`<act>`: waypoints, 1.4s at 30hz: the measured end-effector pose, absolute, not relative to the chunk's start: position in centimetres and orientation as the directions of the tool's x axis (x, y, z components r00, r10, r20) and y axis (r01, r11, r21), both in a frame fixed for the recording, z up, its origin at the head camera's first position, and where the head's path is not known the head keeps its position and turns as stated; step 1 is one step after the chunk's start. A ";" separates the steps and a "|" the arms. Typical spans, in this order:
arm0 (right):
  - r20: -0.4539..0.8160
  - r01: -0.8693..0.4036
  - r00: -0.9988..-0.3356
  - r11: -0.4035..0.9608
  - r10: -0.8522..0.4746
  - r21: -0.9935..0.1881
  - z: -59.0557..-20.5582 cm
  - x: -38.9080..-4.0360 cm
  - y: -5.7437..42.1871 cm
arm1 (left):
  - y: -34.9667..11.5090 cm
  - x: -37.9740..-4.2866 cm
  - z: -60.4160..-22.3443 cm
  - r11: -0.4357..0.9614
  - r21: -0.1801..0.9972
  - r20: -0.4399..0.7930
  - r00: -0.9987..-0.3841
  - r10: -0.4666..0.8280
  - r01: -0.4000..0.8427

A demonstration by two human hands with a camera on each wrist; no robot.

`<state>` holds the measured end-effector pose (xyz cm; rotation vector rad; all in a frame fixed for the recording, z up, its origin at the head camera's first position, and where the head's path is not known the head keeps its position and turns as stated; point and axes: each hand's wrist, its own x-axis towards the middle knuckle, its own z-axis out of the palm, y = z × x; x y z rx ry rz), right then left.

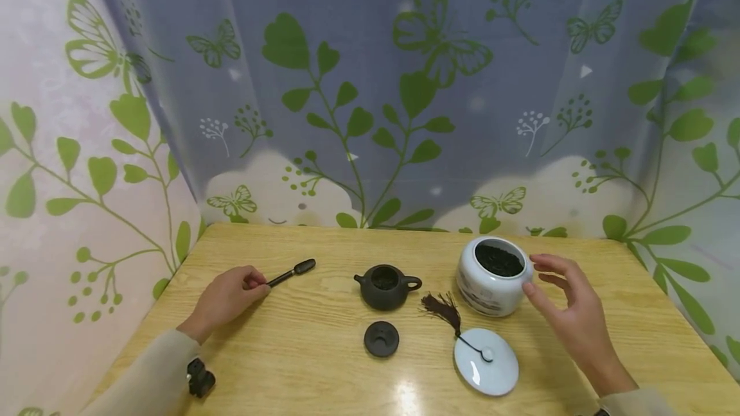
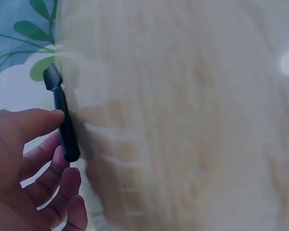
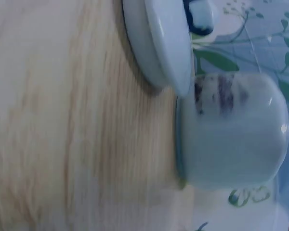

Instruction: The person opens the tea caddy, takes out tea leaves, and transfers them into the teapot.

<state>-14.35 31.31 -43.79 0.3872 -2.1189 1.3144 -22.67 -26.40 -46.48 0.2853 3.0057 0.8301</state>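
My left hand (image 1: pixel 234 294) pinches the handle end of a small black tea scoop (image 1: pixel 304 266), over the left of the table. In the left wrist view the thumb lies on the scoop's handle (image 2: pixel 66 126) and the fingers curl beneath. My right hand (image 1: pixel 575 313), fingers parted and slightly bent, is at the right side of a white porcelain jar (image 1: pixel 488 294) filled with dark tea leaves (image 1: pixel 498 259). Whether its fingertips touch the jar I cannot tell. A dark teapot (image 1: pixel 384 300), lidless, has some leaves inside.
In front of the teapot lies its round dark lid (image 1: pixel 381 339). The jar's white lid (image 1: pixel 488 374), with a brown tassel (image 1: pixel 442 310), lies before the jar. All stand on a wooden table (image 1: pixel 300 352), with a patterned curtain (image 1: pixel 358 114) behind.
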 end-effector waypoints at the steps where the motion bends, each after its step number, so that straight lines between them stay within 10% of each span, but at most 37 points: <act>1: 0.652 -0.561 -0.756 0.452 0.063 -0.694 -43.7 -14.2 31.1 | -26.4 -22.7 -46.4 0.844 0.510 0.040 -0.984 0.172 0.168; 11: 0.732 -0.730 -0.679 0.147 -0.056 -0.667 -43.7 -13.2 27.7 | -24.5 -23.0 -44.9 0.788 0.581 0.076 -0.977 0.197 0.204; 25: 0.558 -0.591 -0.804 0.373 -0.204 -0.715 -44.5 -12.8 23.2 | -19.7 -23.8 -44.9 0.685 0.655 0.113 -0.937 0.329 0.319; 42: 0.382 -0.461 -0.879 0.305 -0.284 -0.833 -45.9 -14.2 18.4 | -14.5 -24.8 -45.3 0.566 0.752 0.061 -0.890 0.452 0.339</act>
